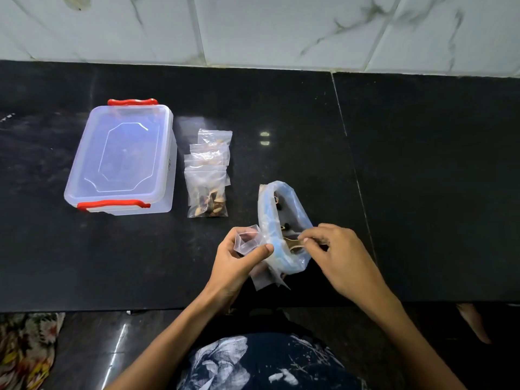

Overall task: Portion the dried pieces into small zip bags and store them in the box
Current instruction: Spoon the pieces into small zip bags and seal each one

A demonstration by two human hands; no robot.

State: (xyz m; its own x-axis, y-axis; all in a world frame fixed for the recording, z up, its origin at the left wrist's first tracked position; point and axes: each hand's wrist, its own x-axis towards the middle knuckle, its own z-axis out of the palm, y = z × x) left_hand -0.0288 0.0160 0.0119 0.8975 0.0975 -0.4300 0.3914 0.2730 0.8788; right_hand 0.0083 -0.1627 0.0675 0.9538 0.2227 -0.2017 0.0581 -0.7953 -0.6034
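Four filled zip bags (207, 175), overlapping.

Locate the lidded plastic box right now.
In the head view, the plastic box sits on the left of the black counter, lid on, just left of the pile of filled zip bags, away from both hands.

Box (121, 159): clear, red latches (112, 204). Table (422, 178): glossy black. Wall tiles (281, 26): white, grey veining. Large bag (281, 229): translucent, blue rim. Dried pieces (208, 205): brown, tan.
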